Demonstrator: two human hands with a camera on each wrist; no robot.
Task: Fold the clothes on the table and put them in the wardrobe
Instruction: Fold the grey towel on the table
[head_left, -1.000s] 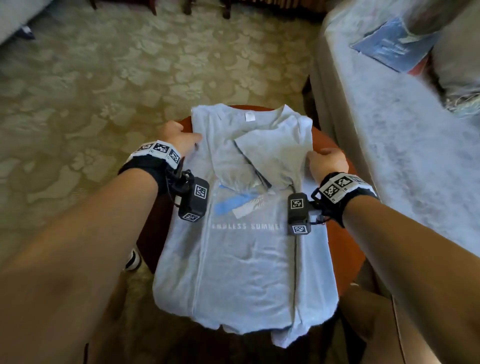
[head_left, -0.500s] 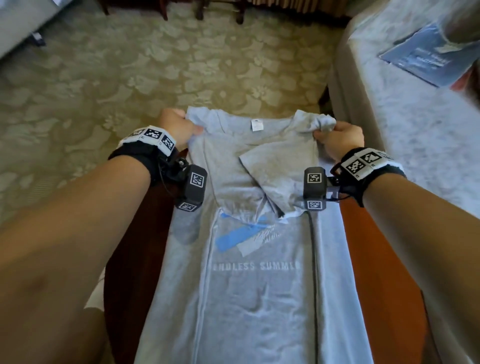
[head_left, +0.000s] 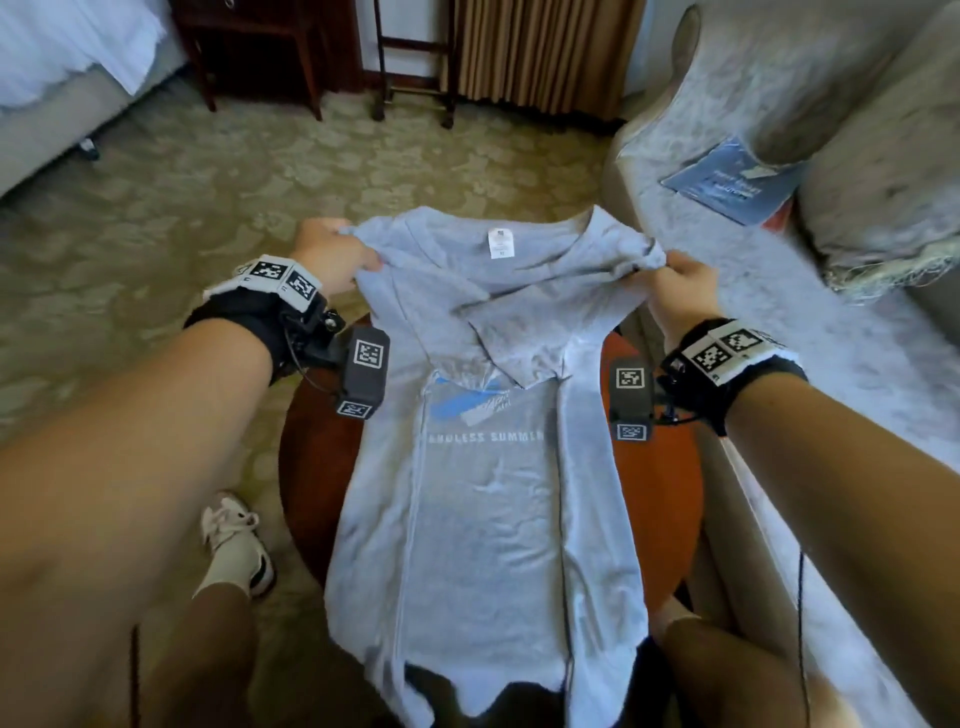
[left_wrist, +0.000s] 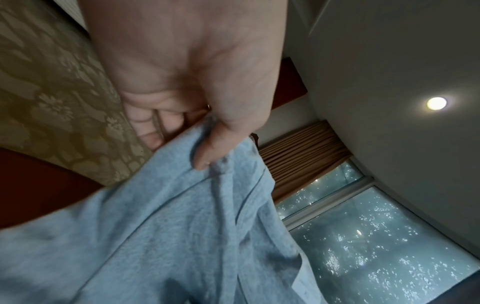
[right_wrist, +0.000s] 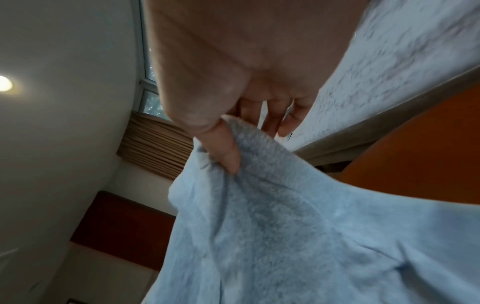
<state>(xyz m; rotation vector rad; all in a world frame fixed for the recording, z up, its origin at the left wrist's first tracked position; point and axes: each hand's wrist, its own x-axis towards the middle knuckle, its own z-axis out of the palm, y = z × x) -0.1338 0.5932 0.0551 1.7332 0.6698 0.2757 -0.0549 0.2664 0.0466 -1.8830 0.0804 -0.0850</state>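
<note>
A light grey T-shirt (head_left: 483, 525) with a blue print and white lettering lies lengthwise on a small round reddish table (head_left: 660, 499), its sides and sleeves folded inward. My left hand (head_left: 332, 260) pinches the shirt's left shoulder corner. My right hand (head_left: 680, 280) pinches the right shoulder corner. Both corners are raised off the table at the far end, and the hem hangs over the near edge. In the left wrist view the thumb presses the grey T-shirt (left_wrist: 182, 226) against the fingers. In the right wrist view the thumb likewise clamps the grey T-shirt (right_wrist: 272, 226).
A pale sofa (head_left: 779, 312) runs along the right, with a blue booklet (head_left: 732, 182) on its seat. A bed (head_left: 62, 78) stands at far left, dark wooden furniture (head_left: 270, 52) and a curtain (head_left: 540, 52) at the back. Patterned carpet (head_left: 208, 197) surrounds the table. My shoe (head_left: 234, 545) is beside it.
Both hands moved from the shirt's sides up to its shoulder corners, took hold of them and lifted the collar end off the table.
</note>
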